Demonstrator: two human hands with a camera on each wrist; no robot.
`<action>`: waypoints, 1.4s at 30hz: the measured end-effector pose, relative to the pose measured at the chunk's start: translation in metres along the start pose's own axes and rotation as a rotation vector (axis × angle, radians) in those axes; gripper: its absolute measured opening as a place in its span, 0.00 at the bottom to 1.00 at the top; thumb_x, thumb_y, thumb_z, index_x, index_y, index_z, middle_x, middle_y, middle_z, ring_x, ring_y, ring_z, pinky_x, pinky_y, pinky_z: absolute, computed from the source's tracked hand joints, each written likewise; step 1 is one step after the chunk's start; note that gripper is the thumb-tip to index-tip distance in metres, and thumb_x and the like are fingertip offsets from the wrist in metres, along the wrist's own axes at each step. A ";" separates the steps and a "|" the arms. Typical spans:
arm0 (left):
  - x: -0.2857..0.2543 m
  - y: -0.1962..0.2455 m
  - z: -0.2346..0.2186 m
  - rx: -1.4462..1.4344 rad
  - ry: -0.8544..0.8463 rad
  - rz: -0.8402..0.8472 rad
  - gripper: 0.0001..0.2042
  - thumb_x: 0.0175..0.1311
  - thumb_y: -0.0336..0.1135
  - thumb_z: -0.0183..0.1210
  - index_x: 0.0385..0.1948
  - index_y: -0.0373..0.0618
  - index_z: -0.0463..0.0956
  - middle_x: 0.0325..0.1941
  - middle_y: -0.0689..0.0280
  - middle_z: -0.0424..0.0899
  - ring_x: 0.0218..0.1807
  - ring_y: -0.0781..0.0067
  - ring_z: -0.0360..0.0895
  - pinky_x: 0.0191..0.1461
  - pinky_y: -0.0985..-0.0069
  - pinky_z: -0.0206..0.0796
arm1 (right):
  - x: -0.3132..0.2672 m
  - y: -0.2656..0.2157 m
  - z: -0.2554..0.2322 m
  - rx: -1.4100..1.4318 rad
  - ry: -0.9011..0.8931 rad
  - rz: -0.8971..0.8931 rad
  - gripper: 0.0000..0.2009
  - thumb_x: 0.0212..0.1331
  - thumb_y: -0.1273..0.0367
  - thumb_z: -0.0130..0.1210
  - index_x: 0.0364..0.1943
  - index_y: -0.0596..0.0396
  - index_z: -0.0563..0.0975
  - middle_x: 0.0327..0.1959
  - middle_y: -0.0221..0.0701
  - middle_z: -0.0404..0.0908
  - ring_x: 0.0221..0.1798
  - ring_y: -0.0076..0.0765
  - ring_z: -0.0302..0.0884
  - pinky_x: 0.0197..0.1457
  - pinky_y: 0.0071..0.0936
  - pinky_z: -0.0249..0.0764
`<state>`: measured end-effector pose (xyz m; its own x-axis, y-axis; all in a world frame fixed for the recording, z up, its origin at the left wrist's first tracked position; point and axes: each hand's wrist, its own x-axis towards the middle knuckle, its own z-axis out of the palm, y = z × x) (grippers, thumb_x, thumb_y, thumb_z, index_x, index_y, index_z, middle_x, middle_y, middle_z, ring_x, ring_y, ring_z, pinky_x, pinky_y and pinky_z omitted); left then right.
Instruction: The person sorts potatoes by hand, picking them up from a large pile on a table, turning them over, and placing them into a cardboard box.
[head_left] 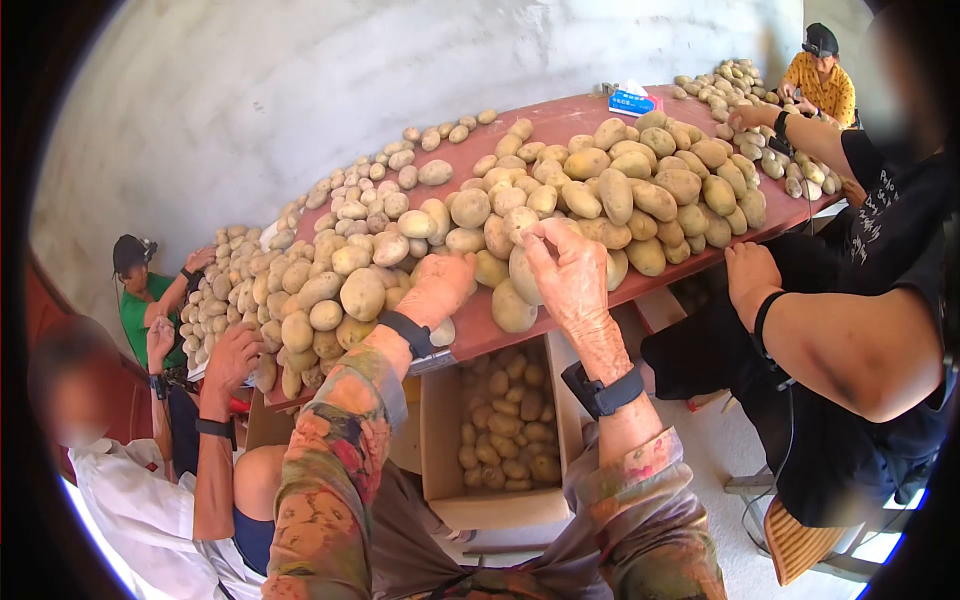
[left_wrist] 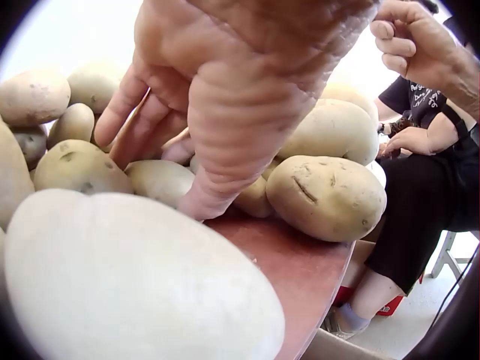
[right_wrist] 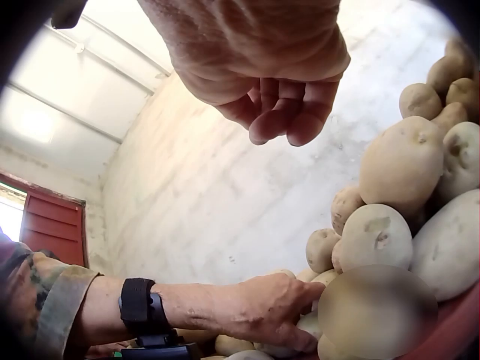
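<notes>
Potatoes [head_left: 617,196] lie heaped along a red table [head_left: 400,336]. My left hand [head_left: 440,288] reaches low among them near the front edge. In the left wrist view this hand [left_wrist: 232,90] has its fingers spread downward over a small potato [left_wrist: 161,180]; whether it grips it I cannot tell. A large pale potato [left_wrist: 142,277] fills the near part of that view. My right hand [head_left: 572,270] is raised above the front potatoes, with loosely bent fingers. In the right wrist view, nothing shows in the bent fingers of this hand [right_wrist: 262,67].
Below the table edge stands a cardboard box [head_left: 500,510] with potatoes inside. People sit close by on the left [head_left: 150,510] and right [head_left: 880,330]; others are at the table's far ends. A blue tissue box [head_left: 634,102] stands near the wall.
</notes>
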<state>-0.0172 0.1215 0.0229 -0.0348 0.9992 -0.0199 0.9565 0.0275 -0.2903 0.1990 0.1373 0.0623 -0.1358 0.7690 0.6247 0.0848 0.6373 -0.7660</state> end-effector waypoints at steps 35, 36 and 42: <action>-0.031 0.001 -0.004 -0.205 0.046 0.040 0.32 0.38 0.50 0.76 0.44 0.41 0.74 0.44 0.54 0.76 0.52 0.49 0.73 0.61 0.60 0.59 | -0.004 -0.001 0.014 -0.252 -0.120 -0.125 0.04 0.58 0.68 0.58 0.30 0.51 0.78 0.21 0.42 0.79 0.28 0.54 0.81 0.32 0.47 0.75; -0.033 0.002 -0.007 -0.182 0.060 0.046 0.32 0.38 0.50 0.75 0.43 0.41 0.75 0.44 0.54 0.76 0.51 0.48 0.73 0.60 0.60 0.60 | -0.003 -0.001 0.015 -0.243 -0.110 -0.133 0.04 0.58 0.68 0.58 0.31 0.51 0.79 0.21 0.43 0.80 0.28 0.54 0.81 0.33 0.46 0.75; -0.033 -0.004 0.011 -0.149 0.252 0.201 0.28 0.36 0.52 0.74 0.36 0.42 0.77 0.38 0.56 0.77 0.46 0.51 0.73 0.51 0.59 0.64 | -0.006 0.002 0.020 -0.327 -0.155 -0.145 0.06 0.57 0.66 0.58 0.32 0.52 0.80 0.22 0.44 0.79 0.29 0.55 0.80 0.33 0.46 0.75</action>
<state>-0.0228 0.0881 0.0141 0.2130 0.9605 0.1792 0.9694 -0.1849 -0.1612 0.1807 0.1335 0.0541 -0.3153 0.6690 0.6731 0.3607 0.7405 -0.5671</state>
